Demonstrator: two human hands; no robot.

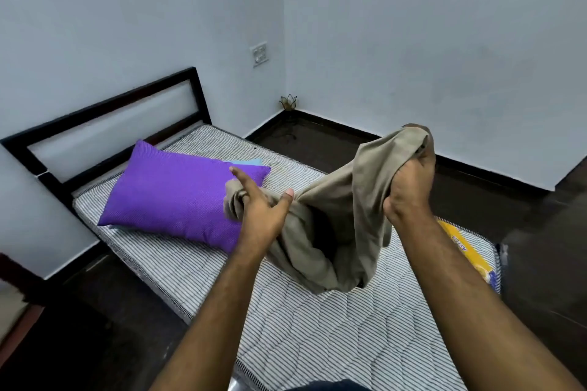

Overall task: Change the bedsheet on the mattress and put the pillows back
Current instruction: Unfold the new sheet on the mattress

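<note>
While both hands (259,209) (409,187) grip one bedsheet (336,219) — 1 mattress (317,327) | 1 purple pillow (178,194)

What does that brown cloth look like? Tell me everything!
The sheet is plain beige, soft-looking fabric, bunched and creased, not spread out. The right hand grips its raised top corner; the left hand pinches another part, fingers partly straight. It sags between the hands, its low end touching the striped mattress, near the purple pillow.
</note>
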